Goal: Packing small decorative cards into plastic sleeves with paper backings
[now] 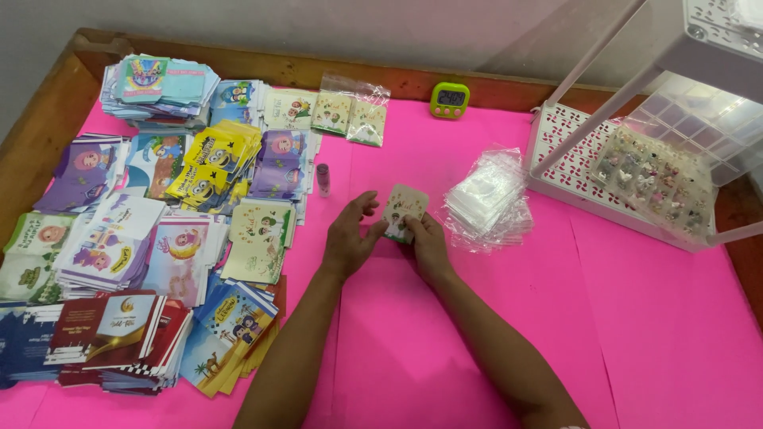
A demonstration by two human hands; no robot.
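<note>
Both hands, left hand [350, 238] and right hand [425, 238], pinch one small cream card [404, 210] between them, upright, its long axis tilting away; clear sleeves [486, 199] lie just right.

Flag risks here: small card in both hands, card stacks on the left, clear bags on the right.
1. Both hands, left hand and right hand, pinch the small card by its lower edge only; it might bend or slip.
2. The clear bags lie in a loose, slippery-looking heap and may slide.
3. A forearm sweeping left could topple the crowded card stacks.
</note>
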